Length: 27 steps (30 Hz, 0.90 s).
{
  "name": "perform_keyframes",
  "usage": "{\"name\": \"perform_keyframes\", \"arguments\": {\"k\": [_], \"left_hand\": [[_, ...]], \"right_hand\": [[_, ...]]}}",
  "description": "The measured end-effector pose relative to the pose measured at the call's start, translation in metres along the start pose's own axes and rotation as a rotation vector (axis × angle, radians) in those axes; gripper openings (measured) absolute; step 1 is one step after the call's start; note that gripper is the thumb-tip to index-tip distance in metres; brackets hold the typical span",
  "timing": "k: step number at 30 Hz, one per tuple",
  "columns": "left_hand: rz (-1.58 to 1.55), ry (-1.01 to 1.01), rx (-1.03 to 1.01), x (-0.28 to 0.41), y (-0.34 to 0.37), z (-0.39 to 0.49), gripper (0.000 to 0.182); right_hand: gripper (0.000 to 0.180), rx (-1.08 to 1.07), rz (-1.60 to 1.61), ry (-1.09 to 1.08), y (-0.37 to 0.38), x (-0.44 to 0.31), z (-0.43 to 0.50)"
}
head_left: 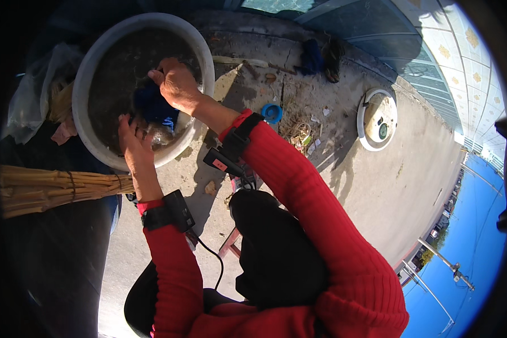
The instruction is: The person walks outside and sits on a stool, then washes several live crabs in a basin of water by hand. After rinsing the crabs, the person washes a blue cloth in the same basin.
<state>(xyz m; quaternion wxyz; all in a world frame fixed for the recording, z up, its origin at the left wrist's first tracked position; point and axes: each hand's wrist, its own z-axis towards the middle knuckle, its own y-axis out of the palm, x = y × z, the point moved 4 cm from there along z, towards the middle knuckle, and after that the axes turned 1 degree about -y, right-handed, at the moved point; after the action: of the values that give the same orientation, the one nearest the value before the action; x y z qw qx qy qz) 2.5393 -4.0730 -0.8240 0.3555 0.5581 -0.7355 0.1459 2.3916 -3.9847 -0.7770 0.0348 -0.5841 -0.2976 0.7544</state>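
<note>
A large white basin (81, 122) of murky, dark water stands before me at the upper left. In the water lies a dark blue cloth (154, 101), its lower part wet and shiny. My right hand (175, 84) curls over the upper edge of the cloth, with the thumb out to the left. Below it, my left hand (135, 139) dips into the water, fingers apart, beside the cloth's lower left edge. Its fingertips are partly hidden by water. Froth or ripples show near the basin's near wall.
A bundled-stalk broom (59, 188) lies left, below a clear plastic bag (34, 97). A blue round lid or cap (272, 113) sits near litter (302, 135) on the concrete. Farther right stands a white tub (362, 131). A dark blue cloth item (312, 57) and a dark shoe (333, 61) lie by the wall.
</note>
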Motion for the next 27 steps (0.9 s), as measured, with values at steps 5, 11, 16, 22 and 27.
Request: {"name": "perform_keyframes", "arguments": {"k": [5, 11, 16, 22, 27], "left_hand": [[-0.669, -0.165, -1.134, -0.002, 0.017, -0.015, 0.043], [-0.526, -0.092, -0.429, -0.022, 0.008, -0.025, 0.038], [-0.432, -0.121, -0.162, -0.011, 0.023, -0.021, 0.049], [-0.605, -0.045, -0.506, -0.002, 0.034, -0.038, 0.051], [-0.490, -0.051, -0.272, 0.003, 0.035, -0.037, 0.045]], "right_hand": [[0.038, -0.535, 0.354, -0.111, 0.017, -0.054, -0.040], [0.041, -0.177, -0.209, -0.461, 0.011, -0.056, -0.044], [0.026, -0.267, 0.129, -0.182, 0.008, -0.040, -0.041], [0.026, -0.130, 0.003, -0.328, 0.012, -0.056, -0.053], [0.037, -0.242, 0.036, -0.373, 0.002, -0.048, -0.041]]}}
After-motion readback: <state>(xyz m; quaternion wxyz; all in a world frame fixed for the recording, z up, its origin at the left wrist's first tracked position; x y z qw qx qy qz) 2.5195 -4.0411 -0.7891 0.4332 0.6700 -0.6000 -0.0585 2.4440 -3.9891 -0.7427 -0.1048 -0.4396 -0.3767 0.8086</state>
